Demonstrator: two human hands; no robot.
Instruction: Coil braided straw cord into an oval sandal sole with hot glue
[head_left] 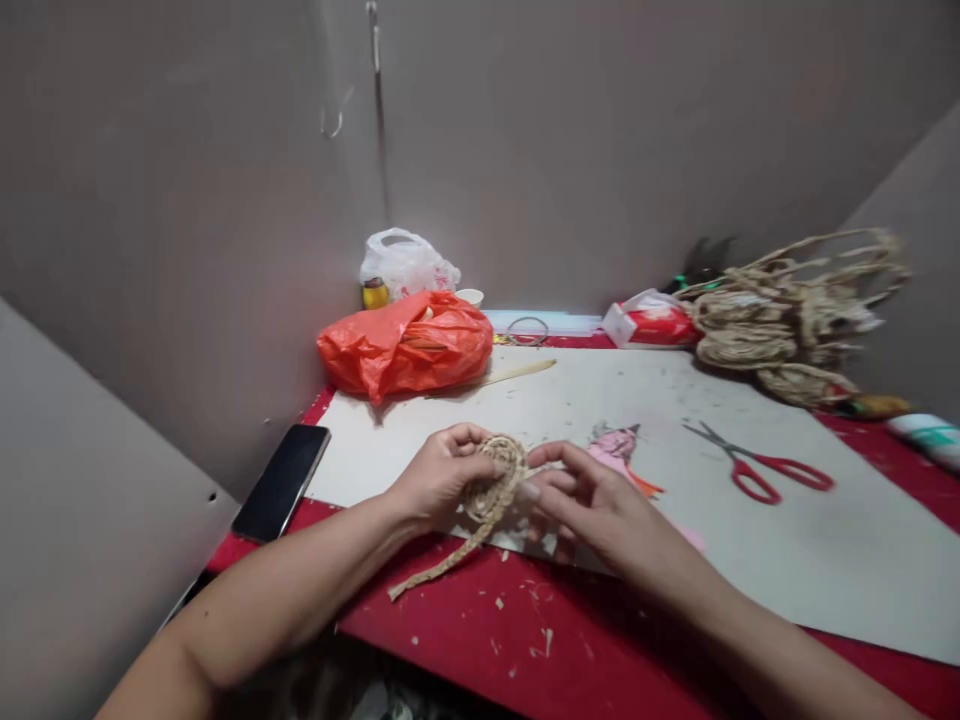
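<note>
A coil of braided straw cord point(495, 475) is pinched between the thumb and fingers of my left hand point(442, 475). Its braided tail hangs down to the left over the red table edge. My right hand point(581, 500) is at the coil's right side, thumb and index fingertip close to its rim with a gap between them. Whether those fingertips touch the braid I cannot tell. To the right of that hand lie a pink crumpled piece point(615, 445) with an orange end and a pair of red-handled scissors point(757, 462) with the blades apart.
A white board point(750, 560) covers much of the red table point(480, 640), which has straw scraps. A phone point(281, 482) lies left; an orange plastic bag point(409, 345) and white bag point(409, 265) stand behind. Straw cord bundles point(750, 335) and a red tissue pack point(660, 322) sit back right.
</note>
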